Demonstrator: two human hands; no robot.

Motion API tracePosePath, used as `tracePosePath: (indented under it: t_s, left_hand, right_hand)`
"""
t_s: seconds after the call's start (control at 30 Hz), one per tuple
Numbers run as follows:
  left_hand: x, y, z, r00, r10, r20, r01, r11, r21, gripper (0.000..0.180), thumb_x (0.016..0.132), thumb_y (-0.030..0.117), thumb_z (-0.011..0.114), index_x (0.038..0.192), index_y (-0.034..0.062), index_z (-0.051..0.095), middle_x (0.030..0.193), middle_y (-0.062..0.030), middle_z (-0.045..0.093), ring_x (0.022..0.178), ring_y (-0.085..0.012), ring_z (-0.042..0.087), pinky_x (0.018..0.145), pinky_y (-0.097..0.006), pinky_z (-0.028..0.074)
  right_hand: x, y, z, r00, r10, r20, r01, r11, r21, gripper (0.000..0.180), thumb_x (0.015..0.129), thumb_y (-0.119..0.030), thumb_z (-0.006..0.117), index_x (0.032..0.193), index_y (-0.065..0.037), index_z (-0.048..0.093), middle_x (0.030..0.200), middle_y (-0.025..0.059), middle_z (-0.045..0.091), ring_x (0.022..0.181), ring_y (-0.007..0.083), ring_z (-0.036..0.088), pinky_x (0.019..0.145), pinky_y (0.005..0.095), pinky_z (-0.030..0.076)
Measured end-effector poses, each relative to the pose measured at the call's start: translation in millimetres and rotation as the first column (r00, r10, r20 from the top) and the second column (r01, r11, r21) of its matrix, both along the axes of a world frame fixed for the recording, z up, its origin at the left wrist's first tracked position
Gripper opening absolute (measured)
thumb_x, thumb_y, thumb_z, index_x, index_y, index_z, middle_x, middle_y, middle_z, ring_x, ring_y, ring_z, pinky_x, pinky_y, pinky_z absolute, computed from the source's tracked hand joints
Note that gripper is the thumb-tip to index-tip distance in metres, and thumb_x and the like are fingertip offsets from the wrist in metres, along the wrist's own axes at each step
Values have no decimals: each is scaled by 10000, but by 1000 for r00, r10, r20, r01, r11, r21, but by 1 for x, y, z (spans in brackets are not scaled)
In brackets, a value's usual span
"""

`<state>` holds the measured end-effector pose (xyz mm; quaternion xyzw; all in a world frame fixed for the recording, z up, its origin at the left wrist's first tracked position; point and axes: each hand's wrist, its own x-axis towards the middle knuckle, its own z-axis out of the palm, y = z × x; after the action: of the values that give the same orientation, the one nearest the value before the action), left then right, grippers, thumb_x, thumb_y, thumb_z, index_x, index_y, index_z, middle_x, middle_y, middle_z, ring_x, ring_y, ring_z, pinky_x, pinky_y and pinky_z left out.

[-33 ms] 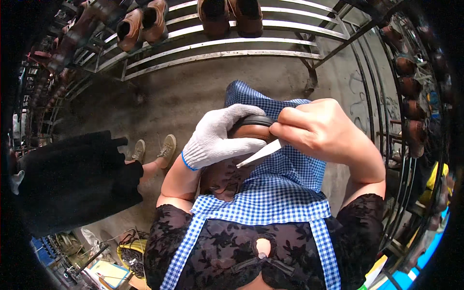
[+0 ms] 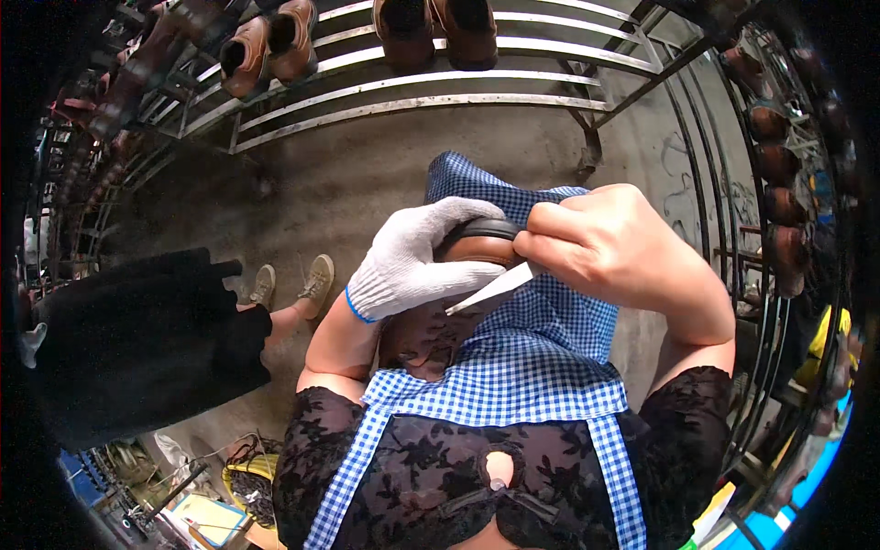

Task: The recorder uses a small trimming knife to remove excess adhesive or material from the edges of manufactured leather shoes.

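No readable text

No word, label, brand or number can be read; the pale looping marks [image 2: 677, 158] on the floor [image 2: 513, 137], toward the far right, form no legible letters, and the pale yellow sheet [image 2: 209, 520] at near left is too small to tell

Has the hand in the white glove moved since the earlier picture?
No, not visibly. Judged against the metal rack, the gloved left hand sits in practically the same place, holding the brown shoe.
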<state>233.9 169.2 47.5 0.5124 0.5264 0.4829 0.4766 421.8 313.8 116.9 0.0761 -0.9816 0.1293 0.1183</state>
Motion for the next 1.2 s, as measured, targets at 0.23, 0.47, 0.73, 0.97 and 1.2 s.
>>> tracePosePath:
  t_s: [0.23,0.47,0.73,0.97,1.2]
  left_hand:
    - [7,6,1,991,-49,-127,52,998,20,497,726,212,822,1144,16,640,1010,-131,705,933,-193,689,845,-320,533]
    - [0,-6,2,989,35,141,-24,997,-78,512,732,130,833,1171,-16,613,1048,-120,683,995,-170,651,892,-307,516]
    - [-8,-9,2,997,68,30,-69,997,23,545,725,144,849,1182,-17,600,1083,-115,680,1000,-171,648,911,-310,513]
    - [-1,-13,8,988,152,-7,-152,985,-81,575,728,141,845,1211,-21,578,1069,-121,683,1003,-180,650,913,-314,514]
    - [-4,-13,4,986,161,-41,-162,986,-33,550,731,142,842,1192,-19,588,1068,-114,684,995,-171,649,910,-307,507]
  right_hand:
    - [-13,1,15,976,44,213,-37,999,-38,141,795,-141,630,815,-10,584,779,97,588,658,255,640,557,369,528]
    - [14,1,-31,960,-144,240,185,970,-159,275,671,-157,720,812,-34,519,783,106,580,696,288,641,599,399,512]
    - [36,-25,-51,937,-347,-23,267,759,-594,434,790,29,691,1205,-85,643,820,53,551,686,181,552,605,288,450]
    - [25,-37,-46,899,-436,-38,398,850,-346,559,744,45,678,1228,-236,668,759,51,550,595,178,566,518,301,466]
    - [28,-36,-56,919,-393,-25,304,749,-589,480,788,13,685,1205,-224,682,732,53,535,590,195,564,516,312,455]
